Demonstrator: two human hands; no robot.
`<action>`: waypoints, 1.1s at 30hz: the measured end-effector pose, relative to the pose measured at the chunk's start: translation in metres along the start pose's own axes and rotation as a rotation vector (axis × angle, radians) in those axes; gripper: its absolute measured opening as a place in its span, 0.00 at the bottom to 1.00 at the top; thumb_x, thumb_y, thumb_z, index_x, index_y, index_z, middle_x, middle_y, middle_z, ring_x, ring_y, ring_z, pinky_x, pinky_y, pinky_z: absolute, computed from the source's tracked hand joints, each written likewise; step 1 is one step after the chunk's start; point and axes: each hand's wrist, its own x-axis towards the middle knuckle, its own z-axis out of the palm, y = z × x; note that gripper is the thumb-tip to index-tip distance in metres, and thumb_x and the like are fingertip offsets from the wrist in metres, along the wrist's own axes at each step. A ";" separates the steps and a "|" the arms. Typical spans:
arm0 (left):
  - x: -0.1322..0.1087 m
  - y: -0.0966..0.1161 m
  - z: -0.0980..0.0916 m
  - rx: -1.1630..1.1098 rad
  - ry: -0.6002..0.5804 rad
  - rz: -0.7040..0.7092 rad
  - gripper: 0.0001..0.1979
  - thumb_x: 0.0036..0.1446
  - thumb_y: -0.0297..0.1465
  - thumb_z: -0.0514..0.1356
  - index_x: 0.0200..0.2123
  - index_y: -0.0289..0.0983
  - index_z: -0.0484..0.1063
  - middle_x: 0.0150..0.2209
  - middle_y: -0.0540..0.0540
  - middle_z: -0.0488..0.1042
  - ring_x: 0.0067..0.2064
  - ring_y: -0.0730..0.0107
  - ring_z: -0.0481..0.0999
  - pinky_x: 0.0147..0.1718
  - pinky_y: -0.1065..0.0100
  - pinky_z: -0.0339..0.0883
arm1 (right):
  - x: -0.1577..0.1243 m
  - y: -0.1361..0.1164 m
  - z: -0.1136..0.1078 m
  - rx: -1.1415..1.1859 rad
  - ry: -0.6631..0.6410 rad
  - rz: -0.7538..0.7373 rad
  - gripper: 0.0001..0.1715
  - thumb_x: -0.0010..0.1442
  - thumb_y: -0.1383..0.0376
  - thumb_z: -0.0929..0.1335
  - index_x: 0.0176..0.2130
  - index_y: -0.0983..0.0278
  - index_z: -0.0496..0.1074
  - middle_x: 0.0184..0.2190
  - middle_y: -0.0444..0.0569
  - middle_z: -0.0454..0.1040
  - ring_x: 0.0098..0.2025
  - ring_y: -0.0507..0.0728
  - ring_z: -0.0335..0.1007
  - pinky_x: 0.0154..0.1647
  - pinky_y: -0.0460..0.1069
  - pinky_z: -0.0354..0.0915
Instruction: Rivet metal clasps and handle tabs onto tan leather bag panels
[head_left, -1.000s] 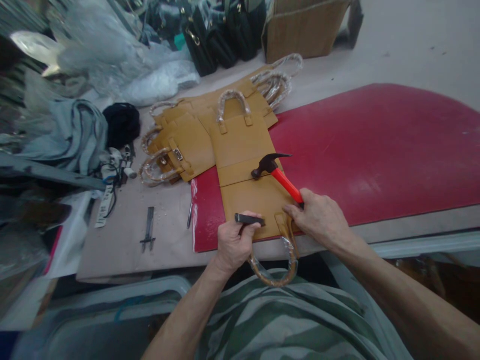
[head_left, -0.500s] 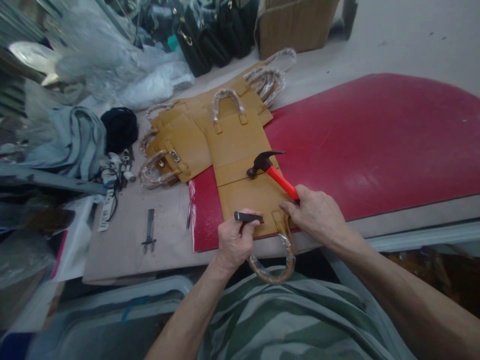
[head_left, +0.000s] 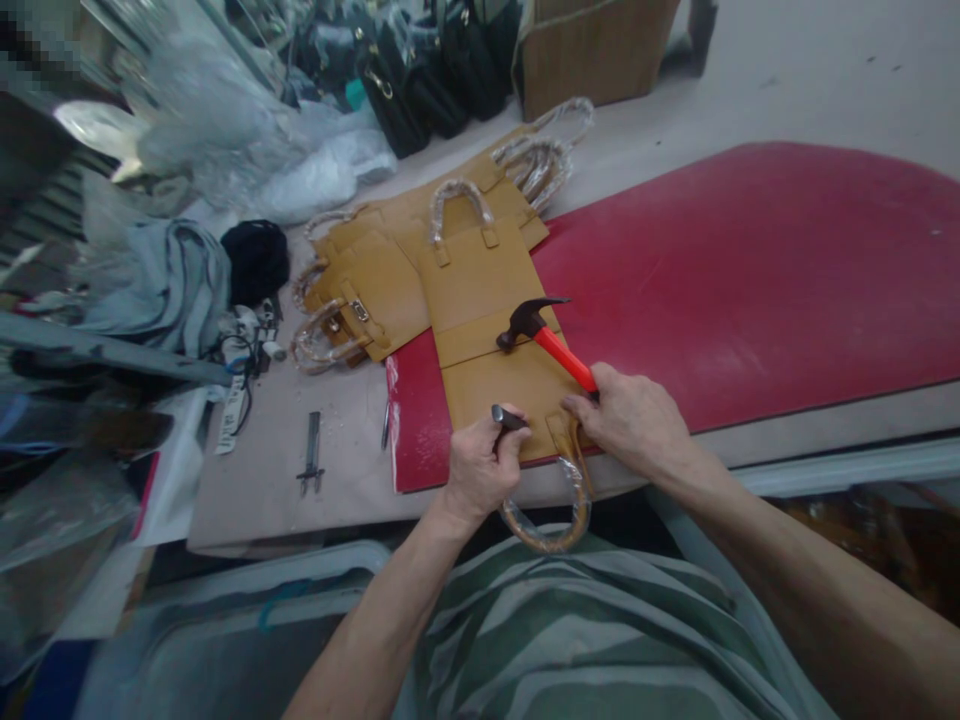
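A long tan leather piece [head_left: 487, 290] lies flat, with a plastic-wrapped handle [head_left: 459, 195] at its far end and another wrapped handle [head_left: 544, 545] hanging over the near table edge. My left hand [head_left: 480, 465] is closed round a short dark metal tool [head_left: 510, 419] above the near part of the leather. My right hand [head_left: 637, 415] grips the red handle of a claw hammer [head_left: 559, 350], whose black head is over the leather's middle. The right fingertips are close to the base of the near handle.
More tan bag pieces [head_left: 375, 285] are piled behind on the left. A red mat [head_left: 780, 290] extends right. A dark metal tool [head_left: 311, 455] lies at left. Black bags [head_left: 420, 85], a cardboard box [head_left: 592, 55] and plastic wrapping [head_left: 315, 180] are at the back.
My left hand has turned and shifted slightly up and right with the metal tool, whose end now tilts more towards the camera. The view has moved a little; the hammer is nearly still.
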 end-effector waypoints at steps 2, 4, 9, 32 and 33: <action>0.000 0.000 0.001 0.026 -0.004 0.028 0.05 0.63 0.25 0.60 0.42 0.37 0.74 0.36 0.46 0.83 0.36 0.69 0.84 0.39 0.73 0.77 | 0.000 0.001 0.001 0.010 0.002 0.002 0.21 0.66 0.51 0.65 0.46 0.65 0.73 0.34 0.59 0.80 0.37 0.66 0.77 0.30 0.52 0.49; -0.001 -0.002 0.002 0.046 -0.007 0.029 0.05 0.63 0.26 0.60 0.42 0.37 0.74 0.36 0.45 0.83 0.37 0.68 0.84 0.39 0.72 0.77 | 0.001 0.003 0.002 0.039 0.009 -0.006 0.20 0.65 0.52 0.65 0.45 0.65 0.73 0.33 0.58 0.79 0.35 0.65 0.76 0.30 0.52 0.49; -0.001 -0.005 0.005 0.061 -0.042 0.012 0.05 0.64 0.28 0.59 0.41 0.38 0.73 0.36 0.45 0.83 0.38 0.66 0.84 0.39 0.70 0.76 | 0.010 0.012 0.001 0.327 0.020 -0.092 0.18 0.66 0.55 0.60 0.30 0.62 0.67 0.25 0.50 0.72 0.28 0.57 0.67 0.29 0.50 0.50; -0.001 -0.006 0.015 0.014 -0.040 -0.066 0.04 0.61 0.27 0.58 0.37 0.39 0.72 0.32 0.45 0.79 0.34 0.65 0.81 0.36 0.69 0.72 | -0.093 0.027 -0.094 0.026 0.670 -0.746 0.18 0.74 0.58 0.57 0.31 0.56 0.56 0.15 0.37 0.59 0.12 0.51 0.52 0.18 0.49 0.46; -0.001 -0.007 0.015 0.018 -0.044 -0.078 0.04 0.61 0.27 0.58 0.37 0.39 0.73 0.32 0.45 0.79 0.34 0.65 0.81 0.35 0.69 0.72 | -0.093 0.028 -0.097 -0.009 0.631 -0.771 0.18 0.74 0.58 0.57 0.31 0.57 0.56 0.15 0.37 0.60 0.13 0.51 0.53 0.18 0.50 0.45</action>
